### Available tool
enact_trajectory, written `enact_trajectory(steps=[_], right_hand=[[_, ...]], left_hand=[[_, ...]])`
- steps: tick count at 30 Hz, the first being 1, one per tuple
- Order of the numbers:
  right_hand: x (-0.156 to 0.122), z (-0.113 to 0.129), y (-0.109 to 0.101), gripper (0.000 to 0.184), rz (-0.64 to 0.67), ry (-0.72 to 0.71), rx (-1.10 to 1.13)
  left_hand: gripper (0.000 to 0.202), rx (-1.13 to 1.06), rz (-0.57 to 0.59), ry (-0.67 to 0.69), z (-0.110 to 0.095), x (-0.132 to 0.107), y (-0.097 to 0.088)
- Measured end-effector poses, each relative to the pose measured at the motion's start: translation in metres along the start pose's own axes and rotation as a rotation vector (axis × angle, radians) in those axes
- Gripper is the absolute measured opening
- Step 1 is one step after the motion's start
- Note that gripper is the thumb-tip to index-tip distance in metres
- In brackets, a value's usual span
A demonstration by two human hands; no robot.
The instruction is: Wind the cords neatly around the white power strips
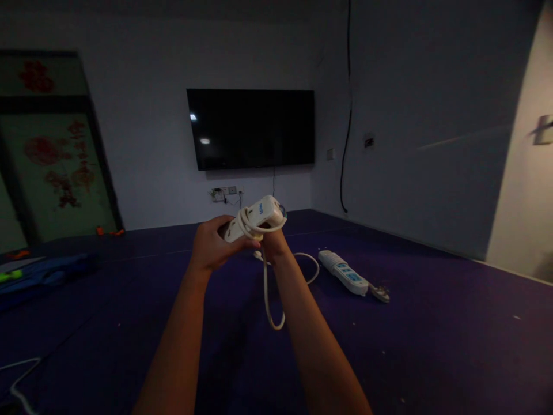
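A white power strip is held up in front of me, with its white cord wound around its body and a loop hanging down between my forearms. My left hand is closed around the strip's left end. My right hand is under the strip's right end, fingers curled on the cord. A second white power strip with blue sockets lies on the purple floor to the right, its plug beside it.
A dark wall-mounted TV hangs ahead above a wall socket. A black cable runs down the right wall. Blue items lie at the left, and a thin white wire at the bottom left.
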State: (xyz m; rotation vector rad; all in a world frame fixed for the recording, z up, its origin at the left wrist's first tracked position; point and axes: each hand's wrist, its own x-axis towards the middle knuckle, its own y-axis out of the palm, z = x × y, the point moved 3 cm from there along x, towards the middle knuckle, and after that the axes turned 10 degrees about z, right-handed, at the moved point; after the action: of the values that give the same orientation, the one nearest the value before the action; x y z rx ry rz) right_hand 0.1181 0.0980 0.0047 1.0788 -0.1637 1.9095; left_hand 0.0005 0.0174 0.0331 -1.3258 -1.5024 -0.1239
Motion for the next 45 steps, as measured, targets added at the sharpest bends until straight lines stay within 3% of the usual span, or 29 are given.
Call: enact_trajectory(steps=[3,7,12,17,22,29,33,39,45], right_hand=[[-0.001,0.008,0.010,0.023,0.018,0.053,0.006],[-0.002,0.014,0.017,0.024,0.055,0.157,-0.004],[-0.007,0.012,0.027,0.012,0.095,0.410,0.033],[-0.012,0.009,0.034,0.014,-0.003,0.505,-0.086],[-0.018,0.020,0.032,0.018,0.027,0.615,-0.285],[-0.017,0.016,0.039,0.020,0.088,0.522,-0.643],[-0.015,0.007,0.038,0.023,0.140,0.515,-0.742],[-0.016,0.019,0.026,0.020,0.194,0.502,-1.056],[-0.017,0.029,0.035,0.016,0.271,0.308,-1.357]], left_hand=[[0.052,-0.200,-0.022,-0.003,-0.001,0.002,-0.001],[0.051,-0.239,-0.111,-0.037,0.006,0.003,-0.005],[0.055,0.020,-0.340,-0.141,0.023,0.000,-0.017],[0.063,0.325,-0.360,-0.270,0.029,-0.003,-0.021],[0.066,0.460,-0.447,-0.392,0.032,-0.007,-0.027],[0.065,0.491,-0.481,-0.439,0.044,-0.008,-0.028],[0.063,0.525,-0.400,-0.460,0.054,-0.005,-0.025],[0.070,0.603,-0.322,-0.571,0.070,-0.008,-0.025],[0.076,0.541,-0.218,-0.614,0.084,-0.011,-0.017]])
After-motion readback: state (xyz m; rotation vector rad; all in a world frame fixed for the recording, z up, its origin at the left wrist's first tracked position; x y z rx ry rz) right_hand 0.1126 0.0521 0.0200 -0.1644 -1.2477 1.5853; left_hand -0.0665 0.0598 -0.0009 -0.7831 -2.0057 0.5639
